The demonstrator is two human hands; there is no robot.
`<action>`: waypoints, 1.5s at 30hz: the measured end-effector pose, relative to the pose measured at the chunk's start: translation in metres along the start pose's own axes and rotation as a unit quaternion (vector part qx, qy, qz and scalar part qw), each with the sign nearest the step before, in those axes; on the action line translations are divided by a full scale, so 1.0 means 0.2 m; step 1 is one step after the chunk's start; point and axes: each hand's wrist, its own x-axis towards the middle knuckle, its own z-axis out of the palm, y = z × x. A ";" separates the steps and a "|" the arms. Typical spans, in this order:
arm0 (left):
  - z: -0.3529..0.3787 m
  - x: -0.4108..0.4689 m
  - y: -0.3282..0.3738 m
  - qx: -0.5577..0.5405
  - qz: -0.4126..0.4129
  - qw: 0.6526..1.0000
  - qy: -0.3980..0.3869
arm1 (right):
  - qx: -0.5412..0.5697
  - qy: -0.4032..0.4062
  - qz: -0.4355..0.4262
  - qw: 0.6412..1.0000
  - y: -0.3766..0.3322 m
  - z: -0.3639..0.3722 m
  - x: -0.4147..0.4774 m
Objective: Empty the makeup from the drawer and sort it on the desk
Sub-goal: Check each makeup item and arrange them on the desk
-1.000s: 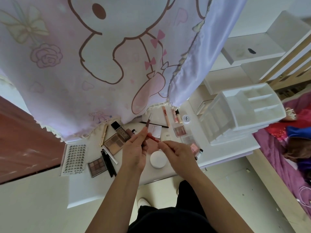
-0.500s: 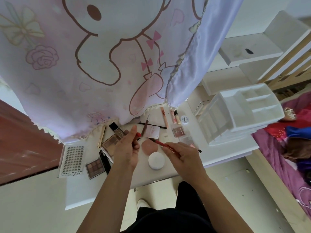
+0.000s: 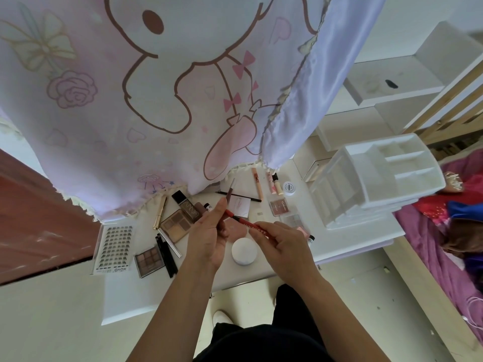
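Note:
Over the white desk (image 3: 352,239), both my hands hold one red makeup pencil (image 3: 251,226). My right hand (image 3: 282,244) grips its lettered barrel. The fingertips of my left hand (image 3: 209,233) pinch its far, dark-tipped end. Sorted makeup lies below them: a white round jar (image 3: 244,250), a pink puff (image 3: 236,228), two eyeshadow palettes (image 3: 175,223) (image 3: 149,259), black pencils (image 3: 164,253), a lash tray (image 3: 113,248), a gold tube (image 3: 160,211), a dark foundation bottle (image 3: 187,205), lip glosses (image 3: 256,180) and a blush compact (image 3: 279,206).
A white compartment organizer (image 3: 376,178) stands on the desk's right end. A pink cartoon curtain (image 3: 156,100) hangs over the desk's far edge. A small white pot (image 3: 288,188) sits near the organizer. A bed with purple cloth (image 3: 444,257) lies to the right.
Half a second ago my hands were apart, the left pinching a small red piece and the right holding the pencil. They have come back together on the pencil.

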 end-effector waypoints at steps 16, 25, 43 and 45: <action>-0.03 0.05 -0.06 0.116 0.020 0.993 -0.005 | -0.007 -0.088 0.105 0.991 0.03 -0.02 0.00; 0.15 0.20 -0.12 0.216 0.017 0.976 -0.012 | 0.042 -0.114 0.167 0.979 0.24 -0.07 0.10; 0.42 1.17 -0.27 0.439 0.041 0.891 0.108 | 0.058 -0.179 0.220 0.957 0.90 0.32 0.75; 0.41 1.26 -0.29 0.489 0.078 0.859 0.127 | 0.024 -0.190 0.209 0.959 0.94 0.35 0.77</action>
